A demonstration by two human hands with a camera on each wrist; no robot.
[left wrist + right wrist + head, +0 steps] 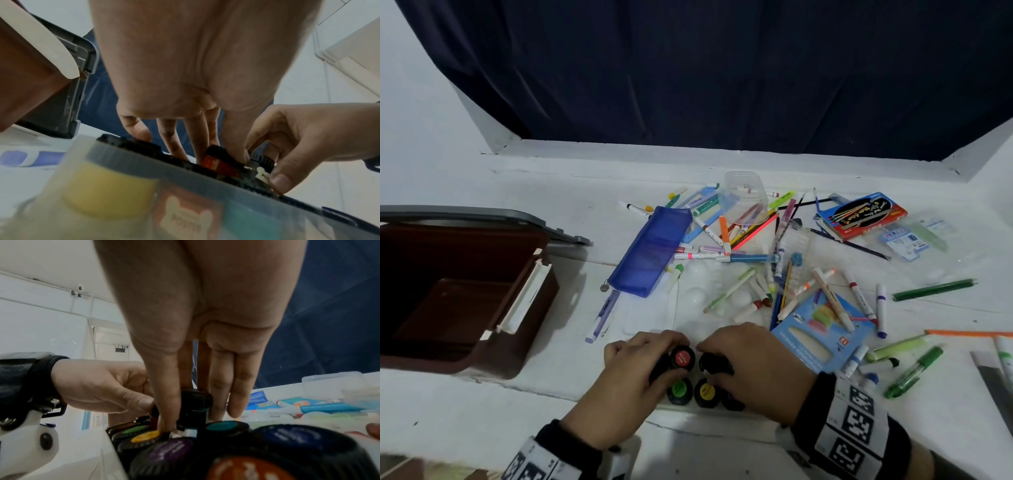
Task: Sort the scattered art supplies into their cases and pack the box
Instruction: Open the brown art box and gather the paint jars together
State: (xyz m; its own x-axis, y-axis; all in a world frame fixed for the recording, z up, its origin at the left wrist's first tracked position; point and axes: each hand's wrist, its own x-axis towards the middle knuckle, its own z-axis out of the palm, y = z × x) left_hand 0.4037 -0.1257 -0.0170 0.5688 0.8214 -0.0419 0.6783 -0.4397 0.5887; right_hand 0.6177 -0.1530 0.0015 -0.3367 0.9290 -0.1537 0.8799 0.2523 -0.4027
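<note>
Several small paint pots with black lids stand packed in a clear plastic case (185, 186) at the table's front edge. My left hand (654, 353) grips the red-topped pot (682, 357), whose red body (216, 162) shows between the fingers in the left wrist view. My right hand (722, 356) pinches a dark pot (196, 402) between thumb and fingers, raised above its neighbours. Around it sit the green lid (678, 389), yellow lid (705, 391), teal lid (222, 426) and purple lid (170, 449).
An open brown box (465, 298) with its grey lid (482, 219) behind stands at the left. A blue pencil case (650, 250), a clear tub (744, 195), a light-blue pencil pack (822, 339), a red-and-blue pack (863, 214) and several loose markers cover the table's middle and right.
</note>
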